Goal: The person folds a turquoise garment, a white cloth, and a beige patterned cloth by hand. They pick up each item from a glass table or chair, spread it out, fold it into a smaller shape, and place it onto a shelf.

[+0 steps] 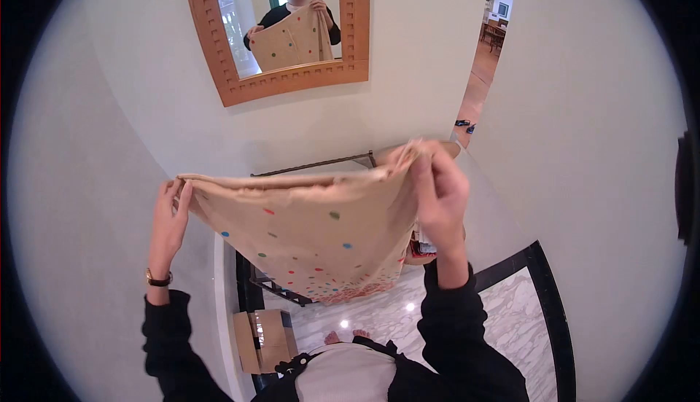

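A folded beige cloth with small coloured dots hangs stretched between my two hands. Its upper edge shows more than one layer, and reddish patterning crowds the lower part. At the left, my left hand pinches one top corner between thumb and fingers, a watch on the wrist. Higher up on the right, my right hand grips the other top corner, slightly blurred. The cloth hides much of a dark metal-framed rack behind it.
A wood-framed mirror on the wall ahead reflects a person holding the cloth. An open cardboard box stands on the floor at lower left. A narrow opening at upper right shows another room. White walls are close on both sides.
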{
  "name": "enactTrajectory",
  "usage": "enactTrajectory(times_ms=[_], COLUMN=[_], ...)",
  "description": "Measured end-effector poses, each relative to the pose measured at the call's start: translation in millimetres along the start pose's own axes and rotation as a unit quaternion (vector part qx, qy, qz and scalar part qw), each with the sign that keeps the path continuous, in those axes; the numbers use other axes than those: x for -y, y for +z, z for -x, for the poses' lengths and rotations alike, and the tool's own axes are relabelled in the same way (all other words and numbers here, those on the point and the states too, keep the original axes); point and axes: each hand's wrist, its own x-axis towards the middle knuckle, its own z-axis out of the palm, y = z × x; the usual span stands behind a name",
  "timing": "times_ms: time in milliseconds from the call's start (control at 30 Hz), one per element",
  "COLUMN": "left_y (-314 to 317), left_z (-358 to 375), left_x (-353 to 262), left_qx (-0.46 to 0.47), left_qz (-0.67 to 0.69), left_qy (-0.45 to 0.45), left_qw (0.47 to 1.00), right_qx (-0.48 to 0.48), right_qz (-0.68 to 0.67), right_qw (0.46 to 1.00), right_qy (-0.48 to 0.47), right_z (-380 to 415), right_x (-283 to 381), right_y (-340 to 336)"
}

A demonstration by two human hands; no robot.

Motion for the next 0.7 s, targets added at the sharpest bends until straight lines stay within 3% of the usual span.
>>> enactTrajectory(times_ms=[133, 300, 333, 433, 567, 667, 700], left_y=[18.9, 57.3, 58.2, 64.2, 52.7, 40.5, 35.3], left_z=[22.2, 39.2, 42.9, 48.8, 55.0, 63.6, 66.8], left_x=[24.6, 17.0, 17.8, 3.1, 0.3, -22.5, -36.5], left_qx=[0.002, -0.110, -0.115, -0.127, 0.016, 0.130, 0.168], left_qz=[0.280, 0.450, 0.431, 0.280, 0.417, 0.558, 0.586], left_qy=[-0.108, -0.212, -0.170, -0.161, -0.115, -0.093, -0.095], left_qw=[0.954, 0.861, 0.879, 0.938, 0.902, 0.814, 0.787], right_qx=[0.051, 0.269, 0.304, 0.319, 0.425, 0.436, 0.405], right_qz=[-0.055, -0.106, -0.124, -0.215, -0.328, -0.365, -0.300], right_qw=[0.996, 0.952, 0.937, 0.912, 0.840, 0.822, 0.863], right_qy=[-0.049, -0.102, -0.123, -0.141, -0.077, -0.021, -0.037], right_z=[30.5, 64.7, 69.8, 97.5, 81.2, 106.6, 106.3], right_x=[24.5, 41.6, 48.0, 61.6, 83.3, 61.2, 56.4], right_y=[25.3, 42.2, 47.4, 81.0, 83.6, 94.8, 93.3])
